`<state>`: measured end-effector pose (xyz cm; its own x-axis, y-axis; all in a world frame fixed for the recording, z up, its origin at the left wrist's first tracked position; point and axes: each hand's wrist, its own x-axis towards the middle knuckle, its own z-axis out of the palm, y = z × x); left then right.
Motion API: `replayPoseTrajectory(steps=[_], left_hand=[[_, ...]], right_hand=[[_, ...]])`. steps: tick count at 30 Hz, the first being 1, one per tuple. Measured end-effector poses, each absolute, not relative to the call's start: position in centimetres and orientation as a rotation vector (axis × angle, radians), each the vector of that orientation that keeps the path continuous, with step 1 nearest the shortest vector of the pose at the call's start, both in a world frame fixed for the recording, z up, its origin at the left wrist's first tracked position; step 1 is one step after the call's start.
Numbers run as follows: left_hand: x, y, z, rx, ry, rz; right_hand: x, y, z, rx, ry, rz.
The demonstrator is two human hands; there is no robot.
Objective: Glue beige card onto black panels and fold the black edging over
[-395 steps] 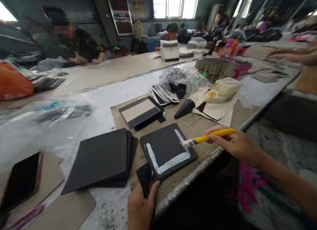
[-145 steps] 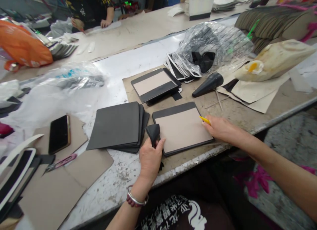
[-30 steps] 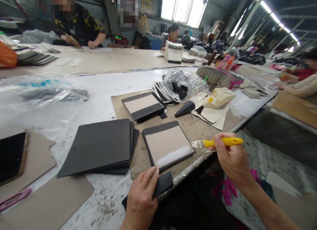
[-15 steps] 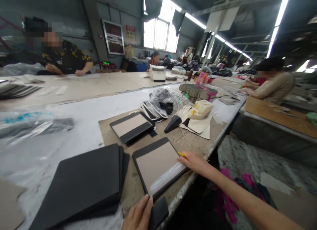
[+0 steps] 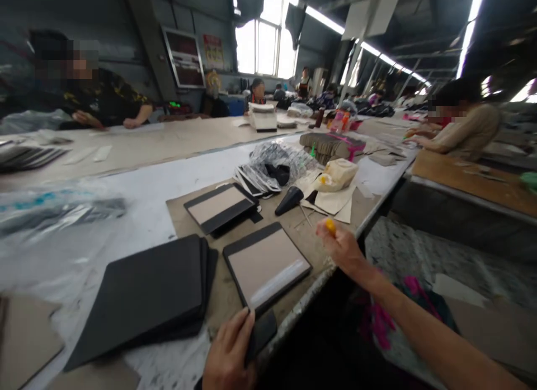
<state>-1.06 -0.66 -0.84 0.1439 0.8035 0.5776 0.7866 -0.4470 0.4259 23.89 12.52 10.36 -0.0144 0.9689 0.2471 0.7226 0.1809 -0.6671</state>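
A beige panel with black borders (image 5: 264, 258) lies flat near the table's front edge, a pale, wet-looking streak along its near side. My left hand (image 5: 229, 345) has its fingers closed at the panel's near-left corner, beside a small black flap (image 5: 263, 333). To the panel's right, my right hand (image 5: 344, 250) is raised in a fist around a yellow-ended tool (image 5: 330, 226); the rest of the tool is hidden. Left of the panel is a stack of black sheets (image 5: 155, 289). Behind it rest more black-and-beige panels (image 5: 220, 205).
A black cone (image 5: 289, 201) and a cream container (image 5: 339, 174) on pale scraps stand beyond the panel. Clear plastic wrapping (image 5: 285, 155) lies behind them, and a plastic bag (image 5: 59, 208) at left. Other people sit at the far left and right.
My right hand has lifted off the panel's right edge and turned, with the yellow end now on top. My left hand stays at the near corner.
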Motion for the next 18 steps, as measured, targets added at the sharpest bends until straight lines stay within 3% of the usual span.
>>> replayPoseTrajectory(steps=[5,13,18], left_hand=[[-1.1,-0.7,-0.3,2.412,1.668,1.174],[-1.0,-0.8,0.5,2.4,1.681,1.151],[-1.2,-0.8,0.1,2.318,1.644,1.157]], right_hand=[[21.8,12.1,10.7,-1.145,-1.426,0.786],[19.7,11.9,9.2,-1.086,-1.718,0.57],[17.2,10.7,9.1,-1.078,-1.503,0.865]])
